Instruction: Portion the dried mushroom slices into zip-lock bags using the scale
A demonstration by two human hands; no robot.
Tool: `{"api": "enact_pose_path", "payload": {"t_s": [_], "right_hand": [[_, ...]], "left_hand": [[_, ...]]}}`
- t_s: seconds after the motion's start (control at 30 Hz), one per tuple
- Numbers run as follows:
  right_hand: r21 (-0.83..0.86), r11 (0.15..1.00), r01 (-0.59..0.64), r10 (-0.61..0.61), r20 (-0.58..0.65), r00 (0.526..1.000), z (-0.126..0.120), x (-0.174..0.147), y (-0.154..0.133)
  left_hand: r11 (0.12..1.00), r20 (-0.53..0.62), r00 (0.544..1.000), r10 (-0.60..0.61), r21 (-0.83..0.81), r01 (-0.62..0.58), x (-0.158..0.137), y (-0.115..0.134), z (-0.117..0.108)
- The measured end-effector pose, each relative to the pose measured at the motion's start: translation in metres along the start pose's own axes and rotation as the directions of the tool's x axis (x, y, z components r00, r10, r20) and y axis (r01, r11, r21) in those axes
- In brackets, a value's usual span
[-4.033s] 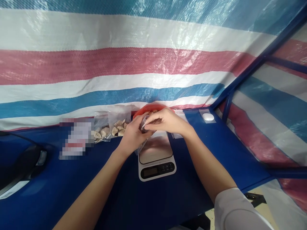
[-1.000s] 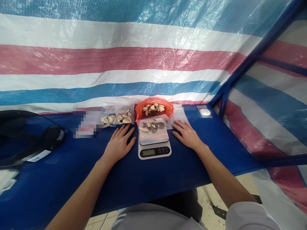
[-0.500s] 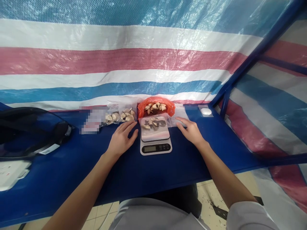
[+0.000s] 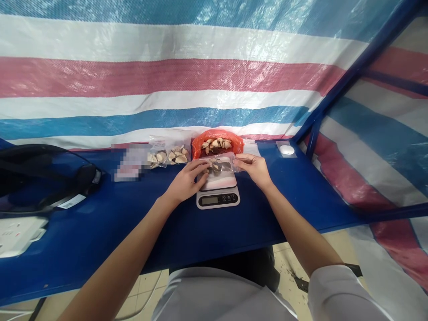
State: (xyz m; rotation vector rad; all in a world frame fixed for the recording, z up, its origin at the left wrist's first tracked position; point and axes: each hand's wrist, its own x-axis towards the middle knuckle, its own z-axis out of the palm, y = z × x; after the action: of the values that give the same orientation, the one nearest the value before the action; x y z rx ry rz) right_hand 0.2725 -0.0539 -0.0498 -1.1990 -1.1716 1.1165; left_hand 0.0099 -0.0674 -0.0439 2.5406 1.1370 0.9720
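Observation:
A clear plastic bag point(image 4: 223, 166) holding pale and dark dried slices, perhaps mushroom, lies over the platform of a white digital kitchen scale point(image 4: 219, 182). At the bag's left end, my left hand point(image 4: 187, 182) has its fingers and thumb closed on the plastic. My right hand point(image 4: 256, 170) pinches the opposite end between thumb and fingers. Just behind the scale sits an open red plastic bag point(image 4: 236, 145) with more of the dried pieces. The scale's display point(image 4: 210, 200) faces me, its reading too faint to make out.
Two clear bags of dried pieces point(image 4: 167, 156) and a blurred-out packet point(image 4: 130, 164) lie left on the blue table point(image 4: 214, 236). A black headset point(image 4: 83, 178) and white power strip point(image 4: 20, 234) are farther left. A round white object in a small bag point(image 4: 286, 150) lies right. Striped sheeting point(image 4: 167, 78) rises behind.
Both hands have moved inward from beside the scale and taken hold of the bag's two ends. The bag looks slightly shifted on the platform. My view has tilted a little downward.

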Motion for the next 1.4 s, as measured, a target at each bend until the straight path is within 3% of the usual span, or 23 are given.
{"api": "enact_pose_path", "payload": {"t_s": [0.4,0.63,0.77,0.93,1.13,1.23,1.3,1.4], "right_hand": [[0.013,1.0,-0.022,0.021,0.062,0.998,-0.002,-0.003,-0.01],[-0.088,0.986,0.14,-0.116,0.231,0.966,-0.004,0.005,-0.042],[-0.131,0.964,0.231,-0.175,0.342,0.923,-0.002,0.014,-0.056],[-0.144,0.946,0.291,-0.212,0.406,0.889,0.002,0.024,-0.063],[-0.128,0.937,0.325,-0.26,0.364,0.894,0.001,0.028,-0.061],[-0.06,0.963,0.264,-0.24,0.258,0.936,0.001,0.029,-0.052],[-0.005,0.988,0.153,-0.149,0.204,0.968,0.004,0.029,-0.044],[0.032,0.999,0.024,-0.029,0.187,0.982,0.011,0.026,-0.035]], "left_hand": [[0.985,-0.08,0.986,-0.148,-0.103,0.14,0.001,0.005,0.001],[0.926,-0.047,0.952,-0.303,-0.25,0.283,0.038,0.01,-0.01],[0.785,0.083,0.913,-0.399,-0.483,0.387,0.063,0.015,-0.011],[0.647,0.239,0.895,-0.376,-0.624,0.439,0.075,0.017,-0.015],[0.503,0.177,0.855,-0.487,-0.744,0.44,0.069,0.013,-0.009],[0.363,0.128,0.805,-0.58,-0.844,0.395,0.065,0.018,-0.001],[0.259,0.096,0.753,-0.651,-0.904,0.34,0.062,0.025,0.004],[0.175,0.067,0.676,-0.733,-0.943,0.284,0.057,0.037,0.011]]}}
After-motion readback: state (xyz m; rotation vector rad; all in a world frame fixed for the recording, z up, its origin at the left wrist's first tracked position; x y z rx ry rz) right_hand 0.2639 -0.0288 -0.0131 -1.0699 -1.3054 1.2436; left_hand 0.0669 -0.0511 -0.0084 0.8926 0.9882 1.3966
